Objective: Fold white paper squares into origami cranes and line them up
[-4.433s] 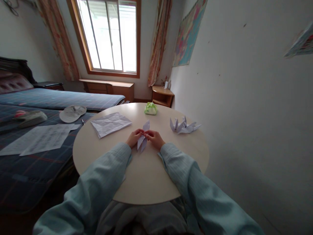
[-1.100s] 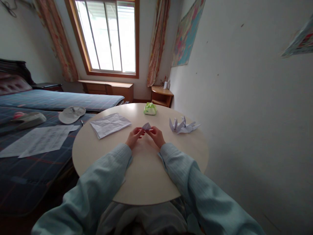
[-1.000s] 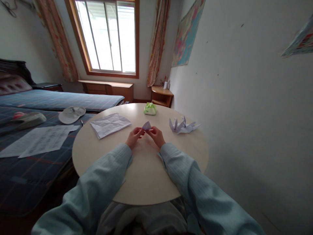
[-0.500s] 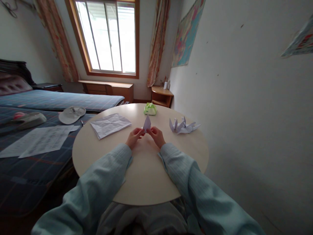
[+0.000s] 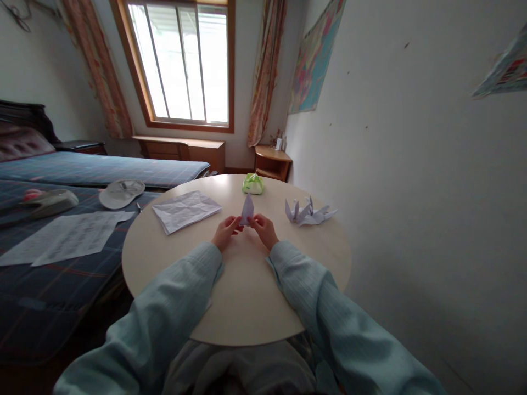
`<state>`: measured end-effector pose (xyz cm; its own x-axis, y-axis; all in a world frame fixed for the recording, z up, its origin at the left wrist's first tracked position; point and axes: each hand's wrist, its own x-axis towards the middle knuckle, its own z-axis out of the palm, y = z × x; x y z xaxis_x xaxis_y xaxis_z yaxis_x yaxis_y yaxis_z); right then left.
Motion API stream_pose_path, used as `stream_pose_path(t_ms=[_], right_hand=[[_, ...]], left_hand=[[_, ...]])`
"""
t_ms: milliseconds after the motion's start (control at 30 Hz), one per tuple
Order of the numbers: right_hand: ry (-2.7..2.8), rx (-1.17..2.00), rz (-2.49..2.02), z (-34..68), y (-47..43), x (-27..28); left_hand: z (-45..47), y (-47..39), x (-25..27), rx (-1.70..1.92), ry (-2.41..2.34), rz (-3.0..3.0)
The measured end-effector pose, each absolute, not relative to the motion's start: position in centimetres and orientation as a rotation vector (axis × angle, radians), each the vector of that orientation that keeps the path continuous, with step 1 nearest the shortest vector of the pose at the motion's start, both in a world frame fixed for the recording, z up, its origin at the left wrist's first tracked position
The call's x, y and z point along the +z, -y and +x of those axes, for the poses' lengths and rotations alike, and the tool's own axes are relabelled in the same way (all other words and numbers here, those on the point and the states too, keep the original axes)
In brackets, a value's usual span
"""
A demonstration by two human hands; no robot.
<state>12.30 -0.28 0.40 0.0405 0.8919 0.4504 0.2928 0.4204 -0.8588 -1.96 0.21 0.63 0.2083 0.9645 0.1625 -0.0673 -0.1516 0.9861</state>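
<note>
Between my two hands a small folded piece of paper [image 5: 247, 208] stands with its pointed tip up, above the middle of the round table [image 5: 251, 285]. My left hand [image 5: 226, 231] pinches its lower left side between thumb and fingers. The lower right side is pinched by my right hand [image 5: 264, 229]. Farther right on the table sits a cluster of folded paper cranes [image 5: 310, 213]. Creased sheets of paper [image 5: 186, 210] lie to the left of my left hand. Fine folds near my fingertips are too small to make out.
A green tissue pack [image 5: 252, 184] stands at the table's far edge. Left of the table, a bed [image 5: 82, 296] carries printed sheets [image 5: 68, 237], a cap [image 5: 121, 193] and a pen [image 5: 139, 207]. The white wall [image 5: 411, 219] runs close along the right.
My fingers have shifted slightly on the folded paper, and a little more of its lower front shows between them. The other things have stayed in place.
</note>
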Motion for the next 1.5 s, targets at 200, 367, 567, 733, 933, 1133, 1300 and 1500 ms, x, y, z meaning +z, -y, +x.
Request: stream_pose_path(t_ms=[200, 367, 567, 733, 933, 1133, 1300, 1500], right_hand=[[1.551, 0.608, -1.13, 12.29, 0.32, 0.26], [1.6, 0.55, -1.149, 12.25, 0.3, 0.13], [1.637, 0.528, -1.136, 12.4, 0.07, -0.12], [1.653, 0.51, -1.149, 12.43, 0.17, 0.06], [1.654, 0.506, -1.14, 12.36, 0.18, 0.04], [1.653, 0.514, -1.131, 12.33, 0.17, 0.06], [1.667, 0.482, -1.152, 12.29, 0.43, 0.4], [1.692, 0.459, -1.167, 12.28, 0.51, 0.51]], left_hand=[[-1.93, -0.07, 0.77, 1.163, -0.947, 1.379], [-1.9, -0.29, 0.43, 1.147, -0.959, 1.409], [-1.82, -0.6, -0.08, 1.144, -0.951, 1.428], [-1.79, -0.47, 0.07, 1.137, -0.956, 1.425], [-1.78, -0.35, 0.2, 1.142, -0.96, 1.433], [-1.82, -0.42, 0.15, 1.146, -0.961, 1.44], [-1.81, -0.48, 0.05, 1.144, -0.959, 1.442], [-1.76, -0.64, -0.03, 1.138, -0.949, 1.434]])
